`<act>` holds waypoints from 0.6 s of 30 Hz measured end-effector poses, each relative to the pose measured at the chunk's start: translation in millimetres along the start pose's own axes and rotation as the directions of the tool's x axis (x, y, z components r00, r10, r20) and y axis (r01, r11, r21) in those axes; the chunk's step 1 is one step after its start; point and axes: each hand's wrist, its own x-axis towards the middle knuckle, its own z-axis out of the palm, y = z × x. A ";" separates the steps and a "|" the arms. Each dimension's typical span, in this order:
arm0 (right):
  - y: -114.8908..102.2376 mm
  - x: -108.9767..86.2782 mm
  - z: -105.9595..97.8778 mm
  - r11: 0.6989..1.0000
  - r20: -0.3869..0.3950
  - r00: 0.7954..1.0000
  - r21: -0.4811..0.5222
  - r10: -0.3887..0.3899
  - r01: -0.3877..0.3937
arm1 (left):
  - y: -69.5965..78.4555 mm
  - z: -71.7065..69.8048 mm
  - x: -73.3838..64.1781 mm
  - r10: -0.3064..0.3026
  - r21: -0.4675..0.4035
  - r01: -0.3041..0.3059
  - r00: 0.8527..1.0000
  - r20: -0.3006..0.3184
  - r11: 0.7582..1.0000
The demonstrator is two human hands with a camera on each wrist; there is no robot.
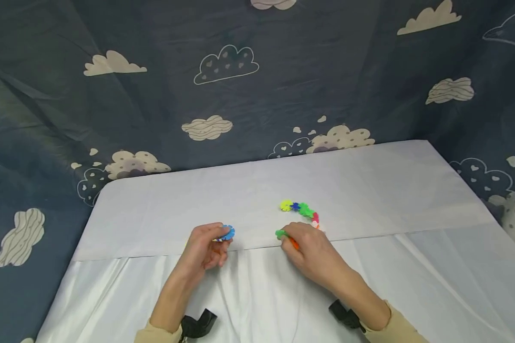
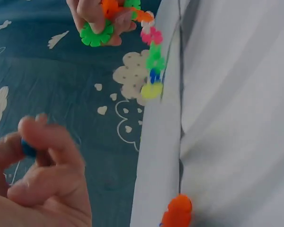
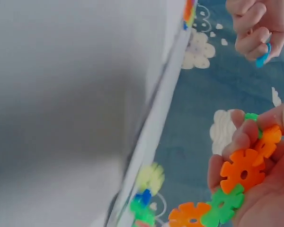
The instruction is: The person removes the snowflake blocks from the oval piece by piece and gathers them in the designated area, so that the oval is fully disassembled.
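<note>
In the head view my left hand [image 1: 202, 247] pinches a blue notched plastic disc [image 1: 228, 232] between thumb and fingers. To its right, my right hand [image 1: 313, 252] grips one end of a chain of interlocked snowflake discs [image 1: 305, 209]. A green disc [image 1: 280, 234] sticks out at those fingertips, pointing toward the left hand. In the right wrist view, orange discs [image 3: 244, 175] and a green one [image 3: 222, 205] lie along the palm. The chain's far end, a yellow disc [image 1: 285, 205], curves away over the table. The two hands are apart.
A white-covered table [image 1: 154, 205] lies under both hands, with a seam across it. Near the left hand is an orange piece [image 2: 178, 213], mostly hidden in the head view. Behind stands a dark cloth [image 1: 163, 109] with cloud prints.
</note>
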 end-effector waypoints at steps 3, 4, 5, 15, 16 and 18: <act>-1.6 3.8 2.7 1.000 0.054 0.999 0.030 0.007 -0.009 | 0.3 -6.9 -3.2 0.009 0.144 -0.015 0.999 0.036 0.989; -1.8 3.2 2.5 0.999 0.074 0.997 0.036 0.010 -0.013 | -0.5 -6.5 -2.8 0.005 0.204 -0.012 0.999 0.034 0.979; -2.2 2.4 2.3 0.999 0.091 0.996 0.041 0.015 -0.019 | -1.8 -6.8 -2.4 0.003 0.265 -0.007 1.000 0.015 0.964; 0.7 1.1 -0.7 0.998 0.121 0.992 0.048 0.045 -0.051 | -2.8 -31.5 -1.0 0.109 0.646 0.005 0.985 -0.136 0.763; 1.3 1.3 -1.1 0.997 0.125 0.991 0.050 0.044 -0.051 | -2.5 -32.8 -0.3 0.116 0.656 0.002 0.984 -0.136 0.755; 2.2 1.5 -1.8 0.997 0.131 0.990 0.053 0.046 -0.053 | -3.5 -34.8 1.3 0.126 0.676 -0.005 0.984 -0.130 0.736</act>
